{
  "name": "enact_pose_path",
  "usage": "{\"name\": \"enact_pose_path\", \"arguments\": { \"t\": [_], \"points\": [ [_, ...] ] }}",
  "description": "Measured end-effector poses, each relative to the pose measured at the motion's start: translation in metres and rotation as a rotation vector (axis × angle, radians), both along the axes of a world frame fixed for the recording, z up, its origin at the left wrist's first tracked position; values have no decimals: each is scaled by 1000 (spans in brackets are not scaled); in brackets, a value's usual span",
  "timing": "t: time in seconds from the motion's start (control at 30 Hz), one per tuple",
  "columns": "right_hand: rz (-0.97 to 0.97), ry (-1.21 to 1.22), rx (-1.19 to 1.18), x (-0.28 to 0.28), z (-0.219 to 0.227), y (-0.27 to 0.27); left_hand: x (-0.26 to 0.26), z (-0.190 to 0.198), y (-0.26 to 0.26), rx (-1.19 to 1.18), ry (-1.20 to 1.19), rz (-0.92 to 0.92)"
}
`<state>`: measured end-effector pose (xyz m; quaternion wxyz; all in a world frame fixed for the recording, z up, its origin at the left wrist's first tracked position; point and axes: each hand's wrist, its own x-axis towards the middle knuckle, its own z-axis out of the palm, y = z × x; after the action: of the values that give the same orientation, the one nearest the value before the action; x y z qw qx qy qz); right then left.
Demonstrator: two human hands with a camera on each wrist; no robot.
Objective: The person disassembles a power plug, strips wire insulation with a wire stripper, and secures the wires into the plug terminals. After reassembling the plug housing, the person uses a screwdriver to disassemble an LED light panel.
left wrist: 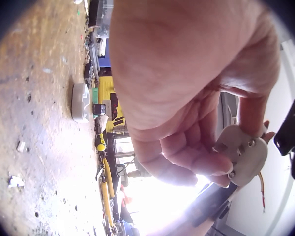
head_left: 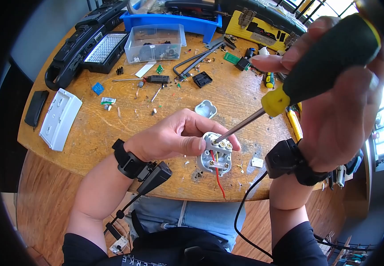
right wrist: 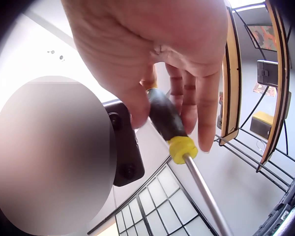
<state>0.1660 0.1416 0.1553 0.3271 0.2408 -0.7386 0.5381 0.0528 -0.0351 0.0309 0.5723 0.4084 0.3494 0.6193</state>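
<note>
Fingertips of the left hand (head_left: 174, 137) are partly hidden behind the small grey plastic plug base (head_left: 216, 153) they pinch, thumb on its near edge and the other fingers curled beneath; the left wrist view shows only the plug's pale underside against glare. Held just above the round wooden table (head_left: 245, 102) near its front edge, the plug shows brass terminal screws, a clear cord clamp, and a red wire (head_left: 218, 179) trailing down past the table edge. The right hand (head_left: 342, 84) wraps its fingers round the black-and-yellow screwdriver (head_left: 307, 75), whose steel tip rests on a terminal screw; the handle's end is cut off at the frame's edge. Left on the table lies a white rectangular cover (head_left: 60, 119), farther back a clear plastic box (head_left: 155, 43), and just behind the plug a small grey plug cap (head_left: 206, 108).
</note>
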Motion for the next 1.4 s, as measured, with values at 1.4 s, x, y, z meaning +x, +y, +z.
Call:
{"name": "enact_pose_path", "arguments": {
  "t": [1.4],
  "points": [
    [210, -30, -220, -6, 7, -24, 1, 2, -2, 27, -34, 24]
  ]
}}
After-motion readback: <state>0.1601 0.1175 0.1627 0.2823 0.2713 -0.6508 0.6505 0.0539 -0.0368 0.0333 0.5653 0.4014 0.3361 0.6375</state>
